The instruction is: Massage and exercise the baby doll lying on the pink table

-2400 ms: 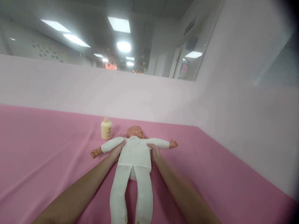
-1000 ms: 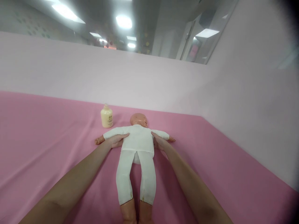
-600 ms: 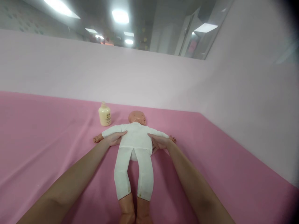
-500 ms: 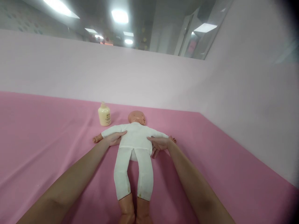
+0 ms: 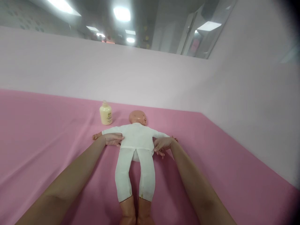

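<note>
A baby doll [image 5: 137,139] in a white suit lies face up on the pink sheet [image 5: 47,137], arms spread, bare head pointing away from me. My left hand [image 5: 113,139] rests flat against the doll's side under its arm. On the other side, my right hand [image 5: 162,144] touches the doll's flank, fingers slightly curled and spread. Neither hand grips anything. The doll's bare feet reach the bottom edge of the view.
A cream lotion bottle [image 5: 106,113] stands upright on the sheet just left of the doll's head. A pale pink wall [image 5: 140,78] runs along the far edge and turns down the right side [image 5: 253,118]. Above the wall, ceiling lights show.
Both hands have slid outward and down from the doll's chest to its sides. The view has tilted down, so the doll's feet now show.
</note>
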{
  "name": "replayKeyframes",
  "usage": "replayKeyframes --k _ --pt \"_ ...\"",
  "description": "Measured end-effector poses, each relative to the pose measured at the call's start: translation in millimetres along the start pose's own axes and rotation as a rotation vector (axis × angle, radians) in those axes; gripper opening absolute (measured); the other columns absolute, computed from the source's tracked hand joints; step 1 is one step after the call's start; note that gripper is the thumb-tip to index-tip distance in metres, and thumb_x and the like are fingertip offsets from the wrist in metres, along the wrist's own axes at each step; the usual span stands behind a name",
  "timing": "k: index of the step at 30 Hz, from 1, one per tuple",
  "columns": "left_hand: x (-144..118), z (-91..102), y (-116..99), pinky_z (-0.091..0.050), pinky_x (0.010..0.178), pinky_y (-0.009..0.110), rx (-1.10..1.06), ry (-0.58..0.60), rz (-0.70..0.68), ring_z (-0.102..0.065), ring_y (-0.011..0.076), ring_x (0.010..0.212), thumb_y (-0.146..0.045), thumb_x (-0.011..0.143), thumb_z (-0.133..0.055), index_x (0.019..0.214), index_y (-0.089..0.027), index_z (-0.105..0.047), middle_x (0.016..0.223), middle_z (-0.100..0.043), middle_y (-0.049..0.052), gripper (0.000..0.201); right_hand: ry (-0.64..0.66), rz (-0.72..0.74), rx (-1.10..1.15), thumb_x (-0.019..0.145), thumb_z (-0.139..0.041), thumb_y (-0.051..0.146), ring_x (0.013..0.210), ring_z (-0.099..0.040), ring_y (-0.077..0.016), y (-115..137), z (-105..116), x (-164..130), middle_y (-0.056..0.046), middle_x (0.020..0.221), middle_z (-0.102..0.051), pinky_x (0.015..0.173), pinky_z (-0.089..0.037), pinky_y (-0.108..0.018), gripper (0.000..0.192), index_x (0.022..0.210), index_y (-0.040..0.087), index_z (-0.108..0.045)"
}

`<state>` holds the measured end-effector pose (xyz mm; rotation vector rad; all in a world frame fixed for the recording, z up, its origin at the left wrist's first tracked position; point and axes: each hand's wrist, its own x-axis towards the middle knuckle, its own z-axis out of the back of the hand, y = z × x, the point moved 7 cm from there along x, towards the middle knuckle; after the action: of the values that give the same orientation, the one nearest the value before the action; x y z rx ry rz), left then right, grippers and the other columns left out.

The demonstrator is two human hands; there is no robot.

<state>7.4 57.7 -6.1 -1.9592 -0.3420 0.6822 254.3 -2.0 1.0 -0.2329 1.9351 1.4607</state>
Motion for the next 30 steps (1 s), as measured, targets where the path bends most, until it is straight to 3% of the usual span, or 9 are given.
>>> replayKeyframes --k 5,10,13,15,21,23,25,28,30 --pt "1 -2.2 0 -0.052 0.08 0.03 0.007 0.028 -0.016 -0.066 0.0155 0.084 -0.034 0.066 -0.084 0.078 -0.017 -0.056 0.084 -0.068 0.001 0.035 -0.034 0.156 0.02 0.072 -0.075 0.05 0.043 -0.06 -0.0114 0 10 -18 0.0 0.048 -0.062 0.055 -0.059 -0.028 0.041 0.07 0.011 -0.064" --pt "-2 -5.7 -3 -0.051 0.089 0.032 0.037 0.029 -0.008 -0.066 0.0179 0.096 -0.036 0.069 -0.082 0.081 -0.017 -0.057 0.093 -0.07 0.004 0.033 -0.581 0.507 -0.063 0.079 -0.063 0.055 0.045 -0.055 -0.0125 38 32 -36 -0.001 0.049 -0.057 0.058 -0.056 -0.032 0.042 0.064 0.016 -0.059" --pt "-4 -7.3 -4 -0.049 0.094 0.034 0.068 0.013 0.018 -0.066 0.0184 0.1 -0.036 0.069 -0.082 0.086 -0.018 -0.058 0.096 -0.071 0.004 0.034 -0.899 0.684 -0.075 0.092 -0.038 0.056 0.085 -0.066 -0.0174 69 23 -28 -0.006 0.085 -0.07 0.089 -0.052 -0.037 0.045 0.086 0.02 -0.064" --pt "-5 -8.2 -4 -0.047 0.097 0.035 0.097 0.007 0.035 -0.067 0.019 0.101 -0.037 0.068 -0.083 0.088 -0.018 -0.06 0.098 -0.071 0.004 0.036 -1.093 0.772 -0.153 0.093 -0.039 0.054 0.125 -0.051 -0.0207 87 7 -18 -0.006 0.128 -0.062 0.112 -0.034 -0.041 0.042 0.111 0.025 -0.063" --pt "-19 -5.5 -26 -0.05 0.093 0.038 0.418 -0.066 0.141 -0.069 0.0223 0.094 -0.041 0.07 -0.078 0.09 -0.017 -0.065 0.095 -0.074 0.008 0.033 -1.049 0.486 -1.033 0.098 -0.035 0.041 0.149 -0.017 -0.0276 106 -55 30 0.001 0.156 -0.034 0.118 -0.003 -0.058 0.043 0.139 0.034 -0.049" --pt "-29 2.7 -52 -0.053 0.086 0.039 0.667 -0.237 0.146 -0.07 0.0247 0.086 -0.042 0.078 -0.067 0.083 -0.015 -0.067 0.086 -0.074 0.011 0.028 -1.048 0.442 -1.083 0.099 -0.032 0.04 0.149 -0.017 -0.0268 105 -56 28 0.001 0.156 -0.034 0.118 -0.006 -0.058 0.043 0.139 0.034 -0.049" --pt "-44 11.2 -105 -0.054 0.081 0.039 0.91 -0.58 -0.105 -0.069 0.0253 0.083 -0.038 0.084 -0.054 0.082 -0.016 -0.067 0.084 -0.073 0.01 0.026 -1.054 0.433 -1.099 0.1 -0.032 0.04 0.148 -0.019 -0.0268 106 -55 24 0.001 0.155 -0.035 0.118 -0.007 -0.058 0.042 0.137 0.034 -0.051" --pt "-85 10.0 -181 -0.045 0.1 0.042 1.189 -1.204 -0.634 -0.061 0.0256 0.112 -0.03 0.091 -0.036 0.108 -0.017 -0.065 0.116 -0.069 0.012 0.036 -1.046 0.428 -1.089 0.099 -0.034 0.038 0.148 -0.021 -0.0273 106 -55 23 0.002 0.154 -0.038 0.118 -0.007 -0.059 0.041 0.136 0.034 -0.052" --pt "-89 14.0 -203 -0.028 0.114 0.048 1.357 -1.376 -0.64 -0.04 0.0287 0.137 -0.029 0.093 -0.033 0.131 -0.012 -0.052 0.144 -0.05 0.015 0.046 -1.047 0.431 -1.068 0.099 -0.035 0.038 0.147 -0.022 -0.0276 106 -56 23 0.002 0.153 -0.039 0.117 -0.008 -0.06 0.04 0.135 0.035 -0.053"
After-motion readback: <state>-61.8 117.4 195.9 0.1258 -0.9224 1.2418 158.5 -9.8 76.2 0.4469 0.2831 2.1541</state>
